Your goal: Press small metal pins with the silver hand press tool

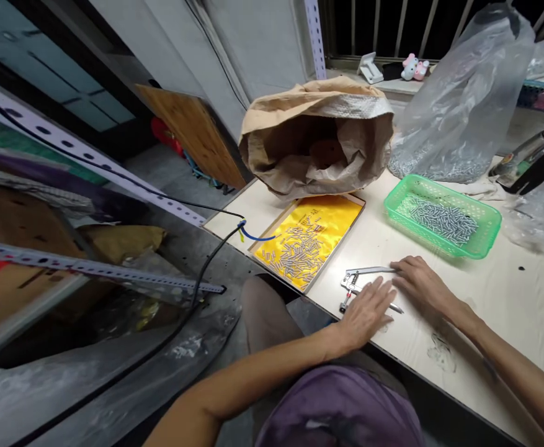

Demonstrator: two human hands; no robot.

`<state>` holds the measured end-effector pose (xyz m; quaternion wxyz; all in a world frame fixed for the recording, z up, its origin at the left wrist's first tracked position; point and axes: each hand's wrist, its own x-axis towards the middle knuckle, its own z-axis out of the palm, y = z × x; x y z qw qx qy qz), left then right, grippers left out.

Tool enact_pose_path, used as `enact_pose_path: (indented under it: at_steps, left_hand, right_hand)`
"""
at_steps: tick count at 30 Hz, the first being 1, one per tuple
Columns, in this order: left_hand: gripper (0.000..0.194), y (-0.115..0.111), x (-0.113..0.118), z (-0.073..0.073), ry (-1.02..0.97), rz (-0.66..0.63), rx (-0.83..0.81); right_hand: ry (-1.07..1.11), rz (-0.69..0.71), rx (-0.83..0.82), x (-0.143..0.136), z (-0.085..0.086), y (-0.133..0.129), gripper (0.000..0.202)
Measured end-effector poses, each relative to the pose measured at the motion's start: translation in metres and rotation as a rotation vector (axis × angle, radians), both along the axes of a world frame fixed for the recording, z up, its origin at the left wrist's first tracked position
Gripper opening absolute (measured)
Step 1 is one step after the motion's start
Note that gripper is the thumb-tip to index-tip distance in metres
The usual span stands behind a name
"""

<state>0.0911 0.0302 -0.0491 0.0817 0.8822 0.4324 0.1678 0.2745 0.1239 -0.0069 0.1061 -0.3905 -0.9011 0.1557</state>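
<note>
Left hand: your left hand [367, 308] lies flat, palm down and fingers spread, on the table [508, 292]. It covers the near end of the tool [360, 279] and grasps nothing that you can see.
Right hand: your right hand [423, 284] rests just beside the left, fingers loosely bent, the fingertips on the tool's upper handle. Whether it has closed around the handle cannot be told; it looks more laid on than clamped.
Tool: a small metal hand tool with two long handles, lying flat near the table's front edge, between and partly under both hands. Its jointed head points left, towards the tray.
Tray: a shallow tray [341, 214] with a yellow lining, left of the tool and near it, holding a loose scatter of small metal pins [299, 248].
Basket: a green basket [486, 214] beyond your right hand, well apart from it, with a heap of the same kind of pins inside.
Sack: an open brown paper sack [318, 139] lies on its side behind the tray.
Bag: a clear plastic bag [462, 99] of metal parts stands behind the basket.
Cable: a black cable [206, 273] runs along the table's left edge.
</note>
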Motion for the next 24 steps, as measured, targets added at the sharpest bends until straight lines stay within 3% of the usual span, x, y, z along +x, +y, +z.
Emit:
enact_pose_path:
  at_steps: [4,7,12,15,20,24]
  left_hand:
    - [0.045,-0.01,0.006,0.001,-0.059,-0.055,-0.011]
    - [0.048,-0.009,0.007,0.004,-0.077,-0.048,-0.029]
    - [0.051,-0.007,0.009,-0.001,-0.002,-0.074,-0.096]
    - [0.051,-0.008,0.01,-0.004,0.025,-0.081,-0.055]
    - [0.052,-0.01,0.01,-0.006,0.055,-0.052,-0.026]
    - [0.041,-0.01,0.011,-0.008,0.075,-0.082,-0.029]
  right_hand:
    - [-0.062,-0.057,0.029,-0.013,0.001,0.02,0.019]
    - [-0.15,-0.047,0.067,-0.035,0.011,0.019,0.014]
    - [-0.171,0.417,0.062,-0.084,0.018,-0.013,0.007]
    - [-0.219,0.556,0.091,-0.102,0.009,-0.022,0.007]
    - [-0.188,0.571,0.118,-0.116,-0.006,-0.018,0.01]
    - [-0.024,0.489,0.112,-0.126,-0.003,-0.02,0.012]
